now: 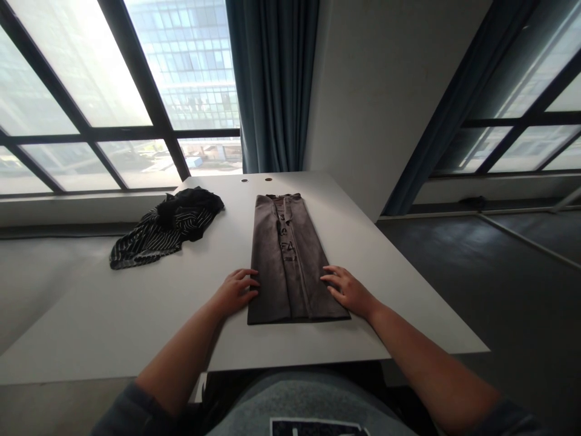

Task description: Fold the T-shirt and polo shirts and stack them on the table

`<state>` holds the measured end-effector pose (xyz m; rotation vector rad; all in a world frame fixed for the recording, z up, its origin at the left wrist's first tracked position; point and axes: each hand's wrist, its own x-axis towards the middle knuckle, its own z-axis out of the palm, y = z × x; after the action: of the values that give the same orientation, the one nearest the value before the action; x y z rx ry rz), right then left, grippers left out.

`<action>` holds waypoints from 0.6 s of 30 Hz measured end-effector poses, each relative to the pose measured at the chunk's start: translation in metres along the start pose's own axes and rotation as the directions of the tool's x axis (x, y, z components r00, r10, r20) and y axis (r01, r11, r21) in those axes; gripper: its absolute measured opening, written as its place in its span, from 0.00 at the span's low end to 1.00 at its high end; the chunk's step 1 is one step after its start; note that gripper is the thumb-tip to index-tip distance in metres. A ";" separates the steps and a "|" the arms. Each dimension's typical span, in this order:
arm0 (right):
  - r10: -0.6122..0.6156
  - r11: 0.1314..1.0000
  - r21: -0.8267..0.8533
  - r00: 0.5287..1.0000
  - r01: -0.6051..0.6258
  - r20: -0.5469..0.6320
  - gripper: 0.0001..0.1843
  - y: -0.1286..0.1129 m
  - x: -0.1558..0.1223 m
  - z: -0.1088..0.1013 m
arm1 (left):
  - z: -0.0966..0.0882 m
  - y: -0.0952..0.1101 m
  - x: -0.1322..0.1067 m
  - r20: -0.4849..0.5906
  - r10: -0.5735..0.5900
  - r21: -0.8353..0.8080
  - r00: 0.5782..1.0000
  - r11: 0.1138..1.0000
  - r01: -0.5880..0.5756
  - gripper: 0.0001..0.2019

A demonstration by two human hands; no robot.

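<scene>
A grey-brown garment (267, 260) lies flat before me, folded into a long narrow strip. Its two sides are turned inward, and dark printed lettering shows in the gap between them. My left hand (236, 292) rests at its left edge, fingers stretched and fingertips touching the cloth. Against the right edge, my right hand (348, 290) lies with its fingers spread on the fabric. Neither hand grips anything. The undersides of both palms are hidden.
A crumpled black garment with white stripes (170, 227) lies left on the white table (381, 272). Two round holes (256, 180) sit near the table's far edge. Behind it are a blue curtain (275, 85) and windows (190, 66). The table's right edge drops to dark floor.
</scene>
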<state>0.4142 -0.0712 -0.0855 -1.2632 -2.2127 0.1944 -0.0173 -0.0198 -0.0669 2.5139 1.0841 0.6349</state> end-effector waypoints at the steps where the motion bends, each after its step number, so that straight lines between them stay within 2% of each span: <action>1: 0.000 1.000 0.008 1.000 -0.001 0.009 0.18 -0.004 -0.005 -0.002 | -0.001 0.004 -0.003 0.030 0.024 -0.007 0.999 1.000 -0.024 0.12; 5: 0.015 0.999 0.028 1.000 -0.016 0.019 0.16 -0.012 -0.018 -0.007 | -0.003 0.009 -0.013 0.053 0.046 -0.020 0.998 0.999 -0.045 0.16; 10: 0.015 0.999 0.032 0.999 -0.016 0.029 0.17 -0.013 -0.017 -0.009 | -0.002 0.006 -0.013 0.046 0.040 -0.022 0.998 0.999 -0.039 0.17; 18: 0.033 0.999 0.032 0.999 -0.034 0.043 0.16 -0.012 -0.015 -0.010 | 0.001 0.005 -0.011 -0.038 -0.071 0.010 0.997 0.997 0.071 0.13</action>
<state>0.4163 -0.0913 -0.0790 -1.2905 -2.2158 0.2718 -0.0204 -0.0316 -0.0679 2.4705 1.1876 0.6598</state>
